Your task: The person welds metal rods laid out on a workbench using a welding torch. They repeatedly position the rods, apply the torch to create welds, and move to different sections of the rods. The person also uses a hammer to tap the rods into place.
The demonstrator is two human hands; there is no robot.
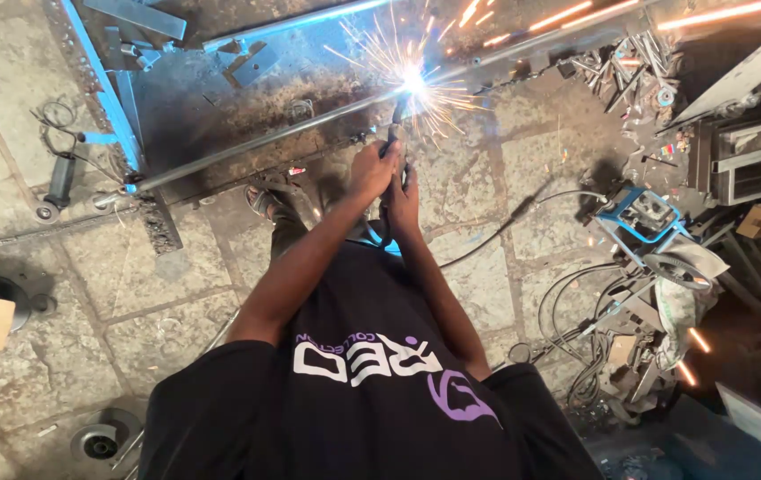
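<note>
Both my hands reach forward and grip one dark hand tool (pixel 395 124). My left hand (pixel 372 169) is wrapped around its upper part. Just below and to the right, my right hand (pixel 403 203) clasps the tool's lower grip. The tip of the tool touches a long grey metal bar (pixel 256 147) that runs slantwise across the stone floor. A bright burst of sparks (pixel 412 80) flies from the contact point, with streaks shooting to the upper right. The tool's shape is partly hidden by my hands and the glare.
A blue metal frame (pixel 100 98) lies at the upper left. My sandalled foot (pixel 265 203) stands near the bar. A black cable (pixel 496 229) leads to a blue-framed machine (pixel 643 218). Scrap metal and wires (pixel 629 356) crowd the right side. Round discs (pixel 100 442) lie at the lower left.
</note>
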